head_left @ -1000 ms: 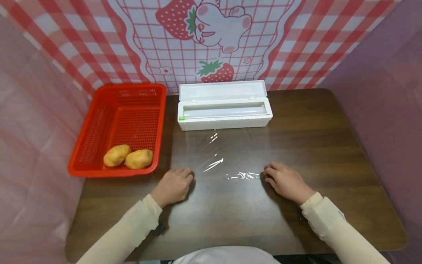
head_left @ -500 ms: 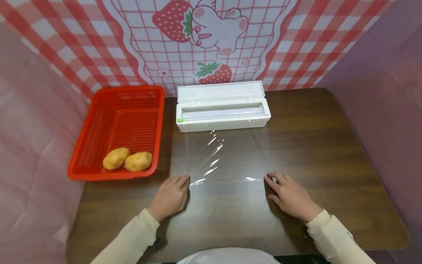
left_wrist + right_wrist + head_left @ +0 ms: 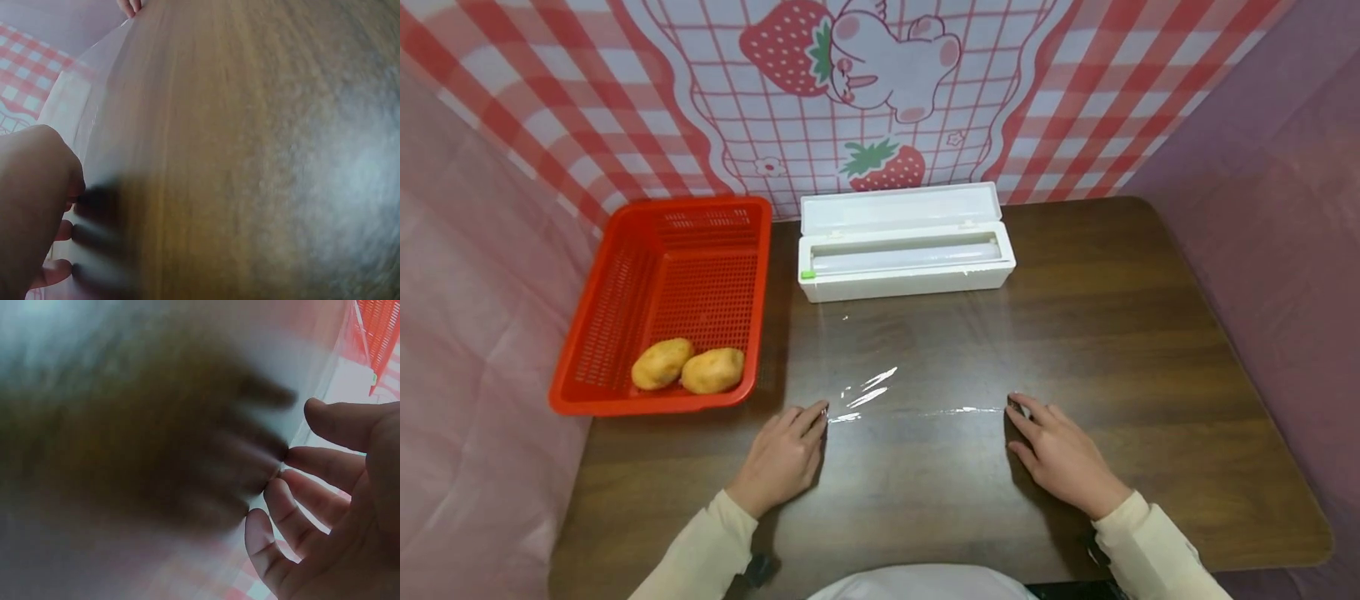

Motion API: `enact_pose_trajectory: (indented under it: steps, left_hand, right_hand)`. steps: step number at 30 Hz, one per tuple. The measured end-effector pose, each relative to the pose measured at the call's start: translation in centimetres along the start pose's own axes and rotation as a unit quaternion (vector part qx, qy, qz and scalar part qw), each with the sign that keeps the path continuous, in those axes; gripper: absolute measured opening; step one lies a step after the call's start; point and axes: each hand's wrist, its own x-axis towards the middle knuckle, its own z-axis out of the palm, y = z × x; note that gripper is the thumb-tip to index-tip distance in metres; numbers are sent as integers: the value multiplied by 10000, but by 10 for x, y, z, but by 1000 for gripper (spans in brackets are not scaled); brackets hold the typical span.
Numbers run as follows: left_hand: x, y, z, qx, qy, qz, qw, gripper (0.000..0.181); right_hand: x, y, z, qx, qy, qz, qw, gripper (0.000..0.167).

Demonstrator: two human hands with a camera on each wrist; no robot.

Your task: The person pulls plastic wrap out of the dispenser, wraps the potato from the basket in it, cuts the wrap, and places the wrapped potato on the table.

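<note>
A clear sheet of plastic wrap [image 3: 868, 392] stretches over the table from a white wrap dispenser box [image 3: 910, 282] with its lid raised. At the sheet's near left corner, my left hand [image 3: 781, 458] rests its fingertips on the film against the table. My right hand [image 3: 1067, 458] presses the near right corner with its fingertips. In the right wrist view the fingers [image 3: 315, 465] are slightly bent and the thumb stands apart from them. Fingertips [image 3: 59, 270] of the left hand touch the surface in the left wrist view; its grip on the film is partly hidden.
A red plastic basket [image 3: 580, 400] stands at the left of the wooden table [image 3: 1150, 350], with two potatoes [image 3: 662, 363] at its near end. A green slider [image 3: 808, 274] sits on the box's left front edge. A checked cloth [image 3: 1075, 100] hangs behind.
Both hands have come slightly nearer the body, drawing the film's near edge along. Their fingers have straightened and flattened toward the table, and the film's edge lies straighter.
</note>
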Motion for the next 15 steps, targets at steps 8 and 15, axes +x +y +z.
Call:
enact_pose_trajectory:
  steps: [8,15]
  left_hand:
    - [5,-3,0,94,219,9,9997,25]
    - [14,-5,2,163,284,2,9995,9]
  right_hand:
    - [12,8,-1,-93,314,-304,9990,33]
    - [30,17,-2,-58,410,-701,9967,13]
